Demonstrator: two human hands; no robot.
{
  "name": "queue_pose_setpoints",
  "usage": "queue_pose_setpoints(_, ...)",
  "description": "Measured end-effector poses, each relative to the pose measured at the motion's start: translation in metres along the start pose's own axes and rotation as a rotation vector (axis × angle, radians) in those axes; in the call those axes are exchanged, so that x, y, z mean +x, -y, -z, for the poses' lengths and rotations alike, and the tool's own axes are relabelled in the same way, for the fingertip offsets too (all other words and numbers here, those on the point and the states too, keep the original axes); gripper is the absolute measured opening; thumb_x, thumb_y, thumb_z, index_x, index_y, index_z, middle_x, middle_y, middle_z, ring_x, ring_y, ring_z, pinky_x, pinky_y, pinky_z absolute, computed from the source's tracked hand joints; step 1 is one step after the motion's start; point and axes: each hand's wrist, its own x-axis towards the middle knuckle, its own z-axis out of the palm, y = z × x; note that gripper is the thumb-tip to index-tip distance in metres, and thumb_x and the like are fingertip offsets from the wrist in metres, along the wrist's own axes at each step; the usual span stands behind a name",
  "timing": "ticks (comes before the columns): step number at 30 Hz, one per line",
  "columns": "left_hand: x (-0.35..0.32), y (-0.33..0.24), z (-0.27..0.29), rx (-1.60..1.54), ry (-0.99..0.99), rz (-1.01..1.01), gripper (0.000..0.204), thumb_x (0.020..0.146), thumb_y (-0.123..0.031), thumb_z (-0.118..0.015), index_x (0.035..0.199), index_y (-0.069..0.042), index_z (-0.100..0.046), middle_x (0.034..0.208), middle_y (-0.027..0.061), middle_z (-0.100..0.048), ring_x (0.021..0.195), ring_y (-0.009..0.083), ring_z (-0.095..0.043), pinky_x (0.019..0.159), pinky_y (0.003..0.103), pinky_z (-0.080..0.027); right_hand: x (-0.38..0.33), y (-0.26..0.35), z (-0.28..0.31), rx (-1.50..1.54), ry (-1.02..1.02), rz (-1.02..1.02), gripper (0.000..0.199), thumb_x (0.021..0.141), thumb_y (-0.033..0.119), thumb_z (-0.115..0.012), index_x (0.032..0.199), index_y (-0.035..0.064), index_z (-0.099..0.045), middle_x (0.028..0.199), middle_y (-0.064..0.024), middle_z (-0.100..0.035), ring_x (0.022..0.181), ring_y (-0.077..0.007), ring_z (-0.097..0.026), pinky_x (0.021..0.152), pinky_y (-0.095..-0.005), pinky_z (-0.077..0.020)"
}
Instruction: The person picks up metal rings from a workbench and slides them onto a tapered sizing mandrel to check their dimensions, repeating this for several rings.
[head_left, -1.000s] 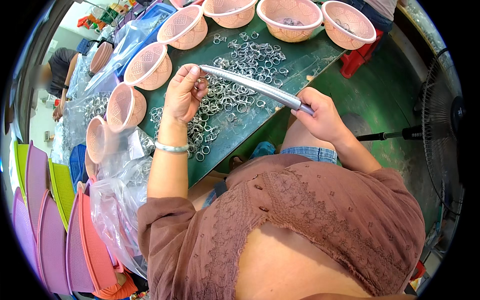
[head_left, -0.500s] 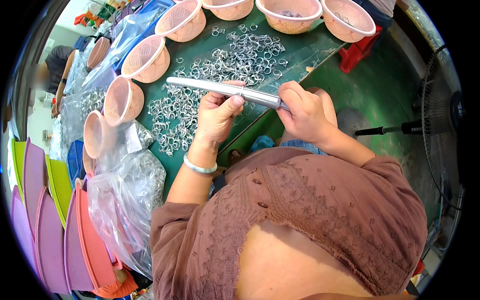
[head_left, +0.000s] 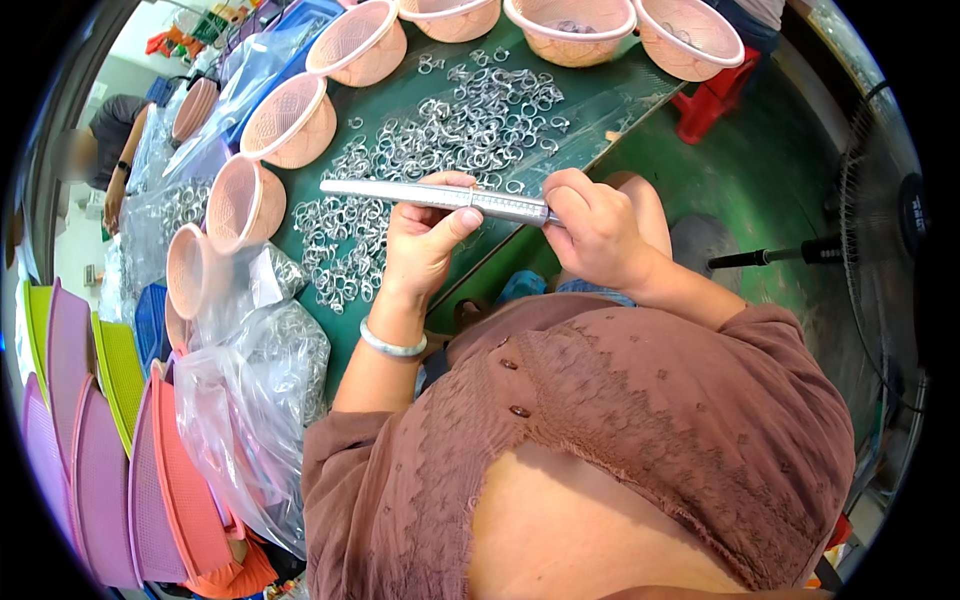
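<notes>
Both hands have drawn nearer the body since earlier, with the metal rod (head_left: 440, 196) lying almost level above the green surface's (head_left: 640, 95) near edge. Its narrow tip points left toward the pink baskets (head_left: 290, 120). Left hand (head_left: 425, 245) fingers pinch its middle; right hand (head_left: 595, 230) fingers are clamped on its right end.

Left hand (head_left: 425, 240) left rings (head_left: 420, 140); now grips rod (head_left: 440, 197)

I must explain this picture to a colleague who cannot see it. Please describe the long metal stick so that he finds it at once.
Start at the green table strewn with small silver rings. Above its near edge, the left hand and right hand hold a tapered metal rod level between them. It is the only long, straight piece.
</notes>
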Motion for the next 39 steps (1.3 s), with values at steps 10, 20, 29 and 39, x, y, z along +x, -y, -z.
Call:
queue_pose_setpoints(10, 0.061, -0.020, -0.029, -0.131, -0.162, -0.133, 0.022, 0.089, -0.020, -0.053, 0.099, 0.000, -0.054, 0.077, 0.0020, -0.052, 0.056, 0.0052, -0.038, 0.049, 0.019, -0.032, -0.021, -0.027, 0.050, 0.277, 0.035, -0.318, 0.017, 0.066, -0.002, -0.063, 0.078, 0.0005, -0.052, 0.076, -0.0103, -0.052, 0.064, -0.0237, -0.052, 0.055, -0.0291, -0.0405)
queue_pose_setpoints(20, 0.223, -0.021, -0.160, 0.341, 0.047, 0.101, 0.031, 0.082, -0.031, -0.063, 0.097, -0.005, -0.059, 0.074, -0.0007, -0.047, 0.057, 0.0060, -0.039, 0.046, 0.019, -0.029, -0.086, -0.063, 0.105, 0.567, -0.377, -0.789, 0.007, 0.076, 0.002, -0.060, 0.081, 0.0010, -0.055, 0.074, 0.0014, -0.047, 0.063, -0.0046, -0.039, 0.055, -0.0203, -0.0327)
queue_pose_setpoints(29, 0.321, 0.018, -0.163, 1.028, -0.019, -0.163, 0.064, 0.081, -0.049, -0.057, 0.118, 0.003, -0.050, 0.101, 0.0161, -0.059, 0.078, 0.0169, -0.054, 0.061, 0.028, -0.044, -0.089, -0.065, 0.115, 0.672, -0.475, -0.816, 0.006, 0.079, 0.000, -0.057, 0.080, 0.0049, -0.052, 0.067, 0.0081, -0.042, 0.058, 0.0000, -0.033, 0.051, -0.0166, -0.0263)
queue_pose_setpoints(39, 0.320, -0.061, -0.005, 1.410, -0.179, -0.263, 0.048, 0.087, -0.037, -0.050, 0.118, 0.000, -0.053, 0.115, 0.0118, -0.057, 0.108, 0.0183, -0.051, 0.092, 0.028, -0.037, -0.075, -0.066, 0.092, 0.686, -0.312, -0.740, 0.006, 0.079, 0.001, -0.059, 0.082, 0.0024, -0.054, 0.070, 0.0059, -0.043, 0.061, -0.0015, -0.034, 0.053, -0.0174, -0.0277)
